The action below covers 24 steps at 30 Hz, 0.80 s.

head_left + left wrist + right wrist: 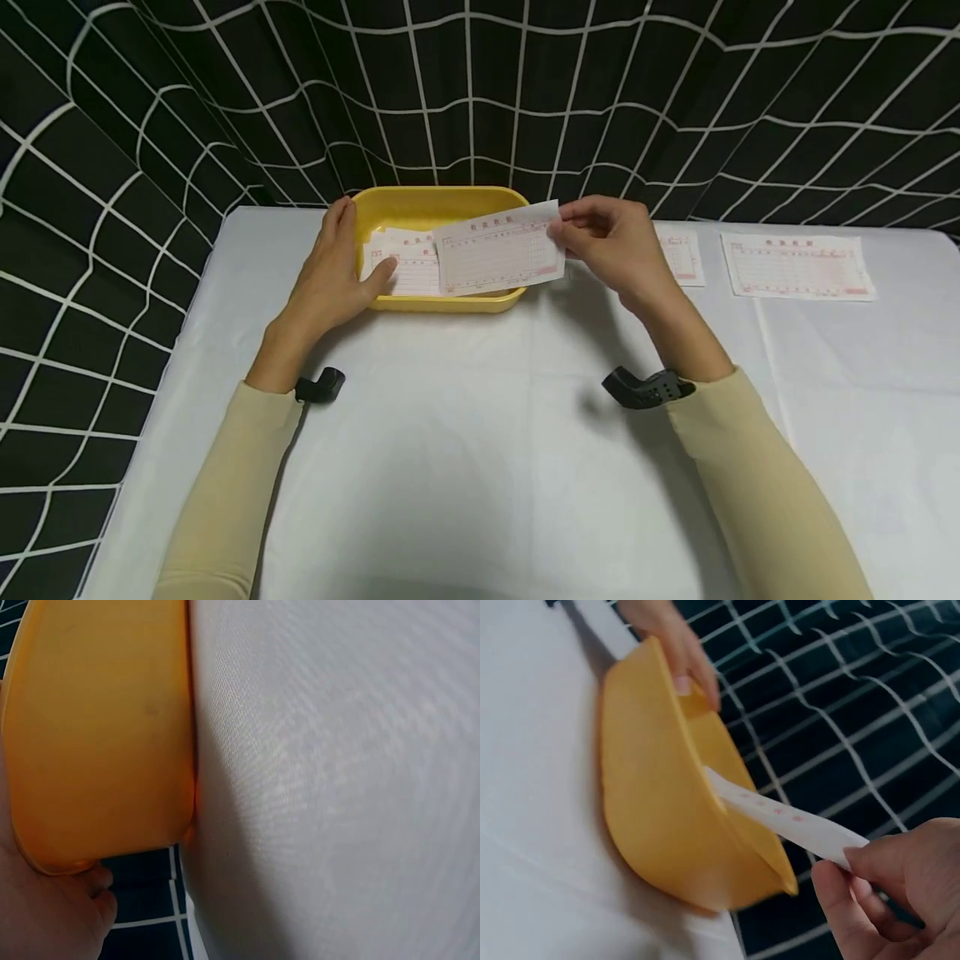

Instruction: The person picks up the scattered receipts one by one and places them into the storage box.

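Note:
Between thumb and fingers, my right hand (618, 246) pinches the right end of a white paper slip printed in red (501, 257). The slip slants over the right half of a yellow plastic tub (450, 305); the right wrist view shows it nearly edge-on, its far end (761, 806) inside the rim. At the tub's left end, my left hand (326, 271) grips the rim, thumb inside over the other slips (412, 277) and fingers along the outside. In the left wrist view the tub's wall (97, 742) fills the left side, with part of the hand (52, 911) below.
A printed slip (798, 267) lies flat at the right on the white-covered table (465, 450). Another slip (682, 257) lies partly hidden behind my right hand. A black cloth with a white grid (480, 92) hangs right behind the tub and along the left side.

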Each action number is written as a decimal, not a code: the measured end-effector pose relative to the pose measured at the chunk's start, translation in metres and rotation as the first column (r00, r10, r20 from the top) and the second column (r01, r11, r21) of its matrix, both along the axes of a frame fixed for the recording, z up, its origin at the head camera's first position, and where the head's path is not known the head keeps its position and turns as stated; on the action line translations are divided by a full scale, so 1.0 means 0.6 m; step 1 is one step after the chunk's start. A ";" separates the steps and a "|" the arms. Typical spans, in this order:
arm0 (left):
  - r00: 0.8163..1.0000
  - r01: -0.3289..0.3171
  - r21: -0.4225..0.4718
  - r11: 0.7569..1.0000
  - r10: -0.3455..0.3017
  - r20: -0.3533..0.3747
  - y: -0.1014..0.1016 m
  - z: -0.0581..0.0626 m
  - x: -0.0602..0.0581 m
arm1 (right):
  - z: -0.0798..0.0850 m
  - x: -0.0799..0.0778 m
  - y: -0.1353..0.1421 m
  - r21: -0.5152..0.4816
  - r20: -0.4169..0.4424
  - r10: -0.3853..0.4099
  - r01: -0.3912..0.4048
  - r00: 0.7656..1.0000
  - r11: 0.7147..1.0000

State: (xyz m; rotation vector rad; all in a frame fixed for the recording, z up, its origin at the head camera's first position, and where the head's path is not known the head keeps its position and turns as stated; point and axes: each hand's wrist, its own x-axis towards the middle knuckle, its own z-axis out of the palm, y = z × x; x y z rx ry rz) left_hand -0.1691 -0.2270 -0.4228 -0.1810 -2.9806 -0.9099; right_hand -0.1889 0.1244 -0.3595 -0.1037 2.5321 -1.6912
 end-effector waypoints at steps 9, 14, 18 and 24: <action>1.000 0.000 -0.013 1.000 0.000 -0.010 0.001 -0.004 -0.003 | -0.011 -0.017 -0.065 0.258 -0.165 0.131 -0.085 0.978 0.962; 1.000 0.004 -0.013 1.000 -0.004 -0.012 0.001 -0.003 -0.003 | -0.008 -0.020 -0.074 0.330 -0.191 0.183 -0.113 0.964 0.937; 1.000 0.002 -0.018 1.000 -0.002 -0.010 0.002 0.000 -0.003 | -0.007 -0.022 -0.060 0.338 -0.203 0.168 -0.091 0.965 0.937; 1.000 -0.002 -0.014 1.000 0.002 -0.002 0.003 0.001 -0.001 | -0.004 -0.018 -0.013 0.295 -0.242 0.065 0.010 0.968 0.955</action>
